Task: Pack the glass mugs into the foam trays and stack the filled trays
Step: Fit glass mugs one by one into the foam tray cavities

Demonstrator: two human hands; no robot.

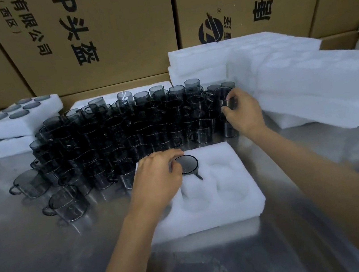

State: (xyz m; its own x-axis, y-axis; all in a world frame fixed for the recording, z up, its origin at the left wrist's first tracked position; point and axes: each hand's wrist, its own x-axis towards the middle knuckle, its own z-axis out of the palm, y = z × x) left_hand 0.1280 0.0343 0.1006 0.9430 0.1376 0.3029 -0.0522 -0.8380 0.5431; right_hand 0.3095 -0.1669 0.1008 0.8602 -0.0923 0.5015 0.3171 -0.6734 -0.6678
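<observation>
The left hand (156,177) rests on the far left pocket of the foam tray (238,201), its fingers curled onto the rim of a smoky glass mug (187,164) sunk upside down in that pocket, handle pointing toward the near right. The right hand (241,112) reaches to the right end of the crowd of loose mugs (112,134) and pinches one mug (226,99) by its wall. The tray's other pockets are pale hollows, hard to read against the white foam. Left of the crowd sit two stacked filled trays (19,124); right of it, a pile of empty trays (302,83) with blurred pockets. All stand on a reflective metal table (41,263). Cardboard boxes (91,32) with printed characters wall off the back.
</observation>
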